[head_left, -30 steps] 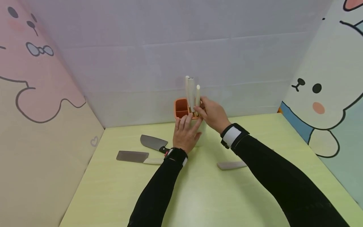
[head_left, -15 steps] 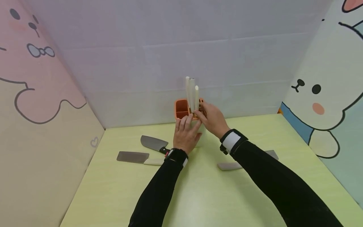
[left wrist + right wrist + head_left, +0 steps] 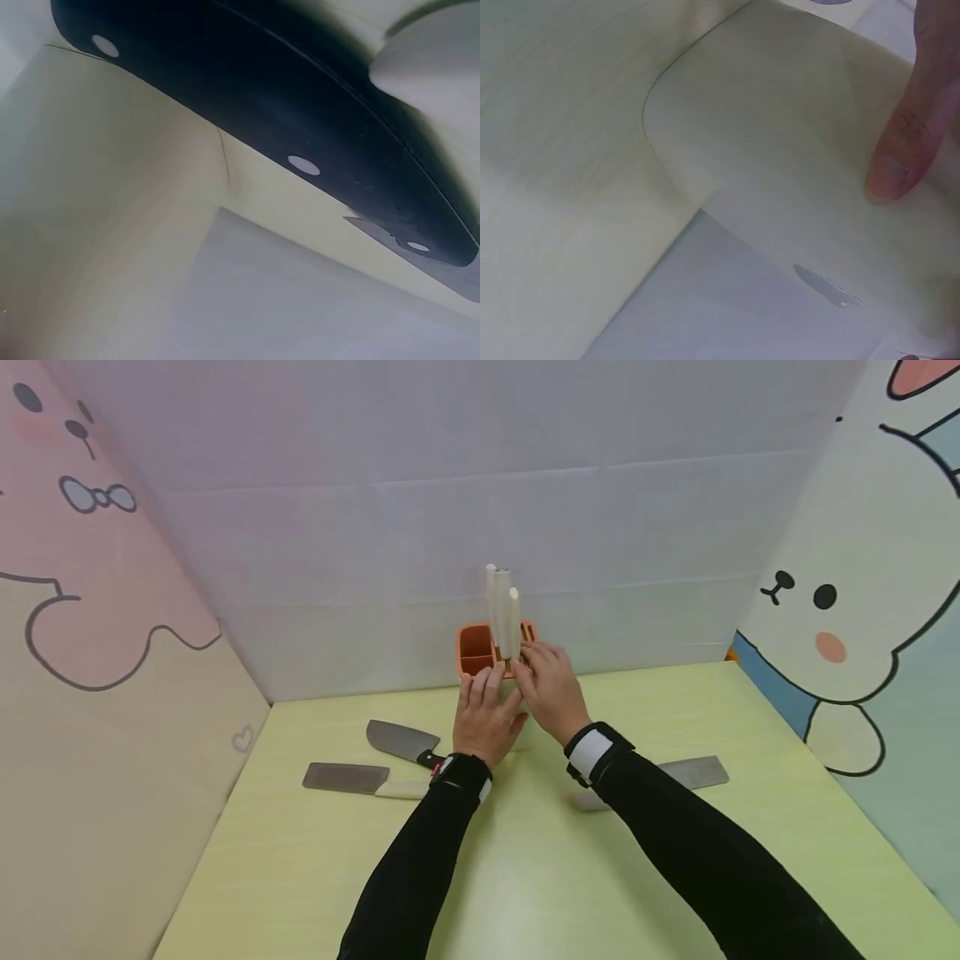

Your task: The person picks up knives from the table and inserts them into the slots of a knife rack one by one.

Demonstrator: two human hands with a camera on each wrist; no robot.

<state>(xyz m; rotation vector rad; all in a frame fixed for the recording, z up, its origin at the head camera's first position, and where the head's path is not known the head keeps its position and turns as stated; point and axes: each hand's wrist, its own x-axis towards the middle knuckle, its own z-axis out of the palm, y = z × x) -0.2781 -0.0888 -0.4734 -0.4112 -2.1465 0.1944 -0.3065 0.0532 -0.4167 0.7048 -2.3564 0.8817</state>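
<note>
A cream knife holder (image 3: 517, 693) with an orange slotted top (image 3: 474, 647) stands at the back of the yellow-green table (image 3: 525, 877). Three white knife handles (image 3: 501, 610) stick up from it. My left hand (image 3: 486, 714) lies with straight fingers against the holder's front. My right hand (image 3: 547, 689) rests on the holder's right side, its fingertips at the orange rim beside the nearest handle. In the right wrist view a fingertip (image 3: 904, 150) presses the holder's cream wall (image 3: 780, 172). The left wrist view shows only a black riveted knife handle (image 3: 300, 150) on the table.
A black-handled cleaver (image 3: 401, 741) and a white-handled cleaver (image 3: 348, 777) lie left of my left arm. Another flat blade (image 3: 693, 772) lies on the right, partly hidden by my right forearm. Cartoon-printed walls close in the back and both sides.
My right hand has come down from the nearest white handle to the holder's rim, and that handle now stands lower in its slot. The left hand has stayed on the holder.
</note>
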